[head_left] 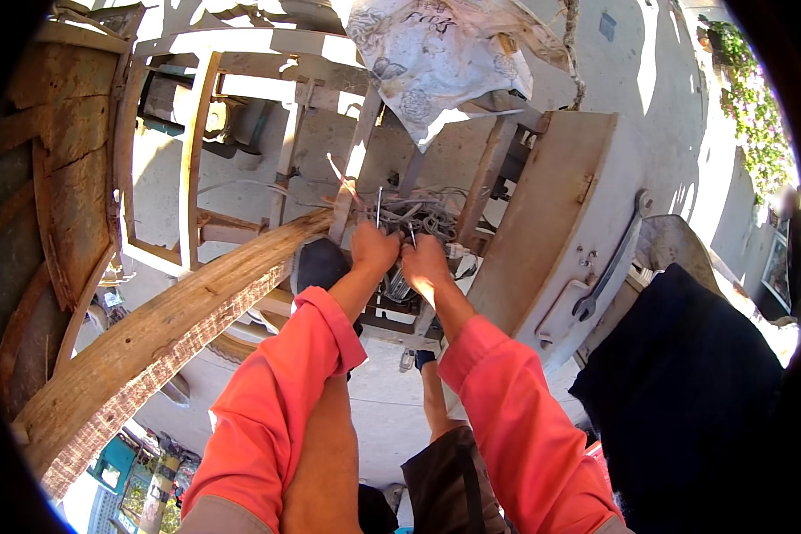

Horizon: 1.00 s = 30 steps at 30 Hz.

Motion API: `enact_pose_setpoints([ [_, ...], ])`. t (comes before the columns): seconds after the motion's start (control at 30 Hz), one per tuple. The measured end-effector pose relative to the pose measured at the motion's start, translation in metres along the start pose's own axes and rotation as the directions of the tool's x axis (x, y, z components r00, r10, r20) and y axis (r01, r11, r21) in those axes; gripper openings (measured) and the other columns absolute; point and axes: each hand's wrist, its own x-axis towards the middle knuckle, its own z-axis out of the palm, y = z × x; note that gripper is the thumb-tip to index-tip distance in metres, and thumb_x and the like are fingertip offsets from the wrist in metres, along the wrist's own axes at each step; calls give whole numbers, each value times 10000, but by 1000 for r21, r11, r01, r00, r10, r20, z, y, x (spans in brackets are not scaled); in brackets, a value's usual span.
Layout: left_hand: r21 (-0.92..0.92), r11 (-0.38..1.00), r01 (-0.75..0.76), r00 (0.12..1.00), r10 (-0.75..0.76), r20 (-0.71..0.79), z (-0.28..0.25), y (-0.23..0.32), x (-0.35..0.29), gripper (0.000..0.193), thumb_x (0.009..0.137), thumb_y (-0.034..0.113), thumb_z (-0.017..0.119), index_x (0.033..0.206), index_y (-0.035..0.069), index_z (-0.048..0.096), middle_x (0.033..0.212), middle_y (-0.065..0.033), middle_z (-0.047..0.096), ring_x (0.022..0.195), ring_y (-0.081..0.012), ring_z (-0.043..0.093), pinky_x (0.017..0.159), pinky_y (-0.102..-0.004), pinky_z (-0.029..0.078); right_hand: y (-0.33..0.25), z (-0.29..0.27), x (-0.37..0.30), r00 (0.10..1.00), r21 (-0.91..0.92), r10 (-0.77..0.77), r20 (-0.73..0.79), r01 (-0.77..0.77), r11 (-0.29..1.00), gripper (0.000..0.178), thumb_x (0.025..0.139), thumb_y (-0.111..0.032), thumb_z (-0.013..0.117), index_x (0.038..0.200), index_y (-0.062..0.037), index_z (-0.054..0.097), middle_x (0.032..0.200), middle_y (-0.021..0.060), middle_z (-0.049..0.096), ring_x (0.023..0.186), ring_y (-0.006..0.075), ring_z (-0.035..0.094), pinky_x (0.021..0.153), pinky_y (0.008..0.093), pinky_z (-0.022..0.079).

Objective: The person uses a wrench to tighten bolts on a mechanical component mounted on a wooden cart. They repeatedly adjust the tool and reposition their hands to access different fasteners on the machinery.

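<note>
Side by side over an opened metal housing, my left hand and my right hand are both closed. A slim straight metal rod sticks up out of my left fist. From my right fingers shows the short tip of another thin metal rod; the rest of it is hidden in the hand. A tangle of grey wires lies just beyond my fingers. Below and between my wrists, dark parts inside the housing show only in part.
A thick wooden beam slants in from the lower left. A pale metal frame stands behind it. A grey metal panel is at the right, with a large wrench on it. Dark cloth hangs lower right; a dirty white sack lies ahead.
</note>
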Motion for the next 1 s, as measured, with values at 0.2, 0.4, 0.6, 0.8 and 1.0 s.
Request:
enact_pose_setpoints([
  [0.2,-190,973,130,988,-111,105,-3,4,1,201,697,122,788,768,-30,675,708,-108,664,606,-192,618,576,-365,472,6,2,1,999,-68,-31,-40,28,997,265,855,-146,516,914,76,648,909,319,630,933,453,615,808,475,475],
  [0.4,-448,883,141,981,-62,186,-4,-1,-3,142,730,54,747,813,-28,667,752,-81,669,613,-151,602,566,-334,456,12,3,-6,990,-117,-100,-98,89,989,241,854,-135,501,927,57,627,855,300,632,885,449,622,760,465,474],
  [0.6,-289,957,-24,993,55,100,1,-12,0,137,722,41,741,793,-12,636,672,-62,609,605,-149,559,567,-337,436,6,-7,-7,987,-194,-100,-124,75,978,227,851,-137,511,927,45,624,885,292,637,906,444,620,784,468,483],
  [0.8,-274,951,-146,981,175,88,-11,-2,-8,198,714,43,739,727,14,544,604,-9,461,582,-128,439,544,-327,378,-4,-24,-2,980,-255,-144,-141,104,961,193,836,-137,545,933,4,634,914,257,646,916,430,618,780,471,486],
  [1.0,-360,921,-146,972,201,120,-5,-7,-3,247,698,57,737,695,26,492,616,-20,436,591,-160,435,553,-335,368,-9,-28,4,980,-330,-130,-148,75,941,225,842,-172,562,949,10,640,929,274,640,930,435,617,794,471,486],
])
